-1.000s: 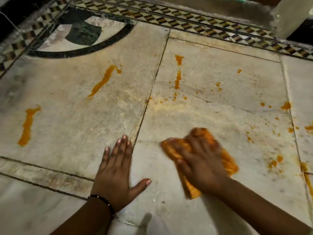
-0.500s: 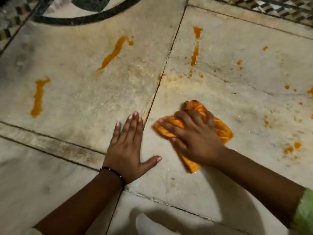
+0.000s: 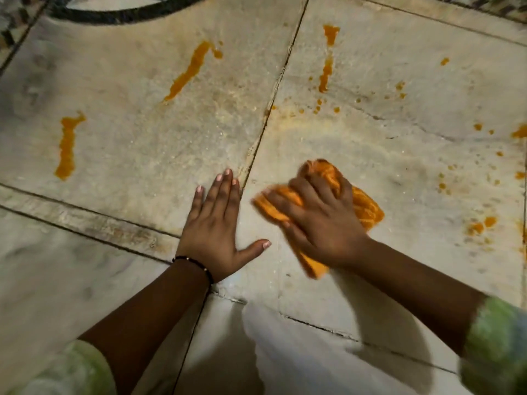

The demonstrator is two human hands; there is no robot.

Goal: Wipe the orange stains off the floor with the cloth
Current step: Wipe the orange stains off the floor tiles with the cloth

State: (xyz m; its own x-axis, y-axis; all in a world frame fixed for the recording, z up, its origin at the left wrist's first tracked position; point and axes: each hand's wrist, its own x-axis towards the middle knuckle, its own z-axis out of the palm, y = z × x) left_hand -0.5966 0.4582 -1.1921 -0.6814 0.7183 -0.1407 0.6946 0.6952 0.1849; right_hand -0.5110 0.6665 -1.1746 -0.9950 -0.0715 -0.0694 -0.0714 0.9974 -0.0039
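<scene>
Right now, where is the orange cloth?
In the head view, the cloth lies on the floor right of centre, under the right hand, beside the flat left hand.

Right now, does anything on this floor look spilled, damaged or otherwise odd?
Yes: orange stains streak and spot the floor on both sides of a cracked, chipped tile joint. The right hand presses an orange cloth; the left hand lies flat.

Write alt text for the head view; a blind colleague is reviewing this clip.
A person's right hand presses a crumpled orange cloth onto a pale stone floor, while the left hand rests flat beside it. Orange streaks and spots remain on the floor around them.
</scene>
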